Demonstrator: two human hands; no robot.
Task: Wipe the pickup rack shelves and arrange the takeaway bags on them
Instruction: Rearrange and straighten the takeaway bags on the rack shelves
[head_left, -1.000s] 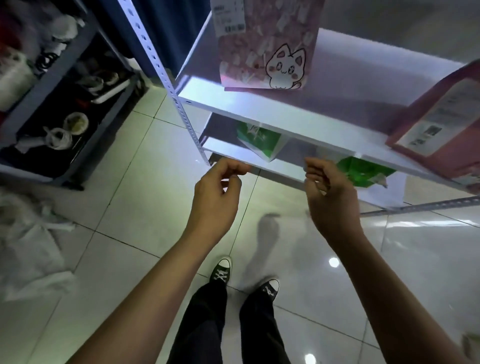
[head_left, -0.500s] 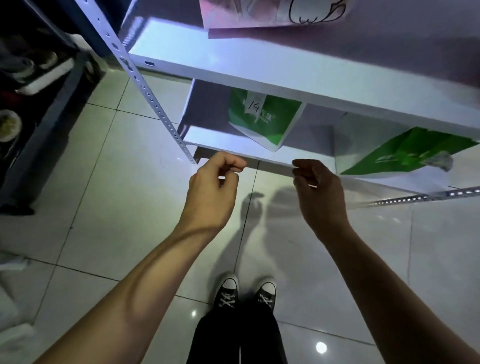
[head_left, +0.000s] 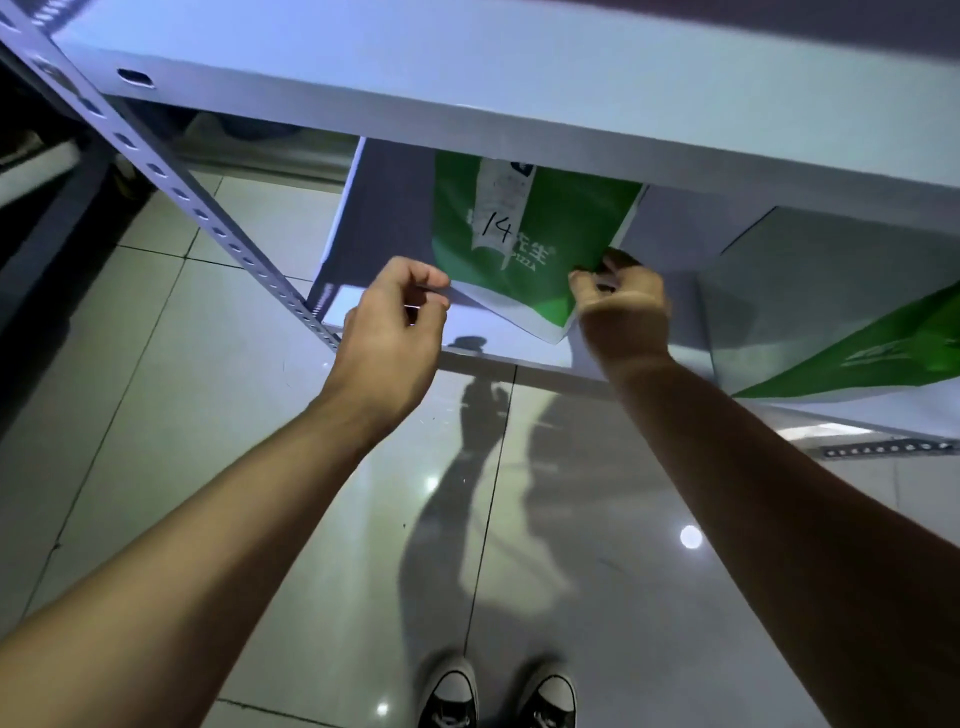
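A green takeaway bag (head_left: 524, 234) with a white receipt marked "14" stands on the white lower shelf (head_left: 498, 340) of the pickup rack. My right hand (head_left: 623, 306) is curled on the bag's lower right edge. The curled fingers of my left hand (head_left: 395, 322) meet its lower left edge, thumb and forefinger pinched close; whether they grip the bag is unclear. A second green bag (head_left: 883, 353) lies tilted on the same shelf at the right. The shelf above (head_left: 519, 104) hides the top of both bags.
The rack's perforated metal post (head_left: 208, 218) runs diagonally at the left. A dark second rack (head_left: 36, 218) stands further left. Glossy tiled floor (head_left: 234, 415) lies below, with my two sneakers (head_left: 452, 696) at the bottom edge.
My view has dropped and closed in on the lower shelf. Both hands have moved forward from in front of the shelf edge to the sides of the green bag marked 14.
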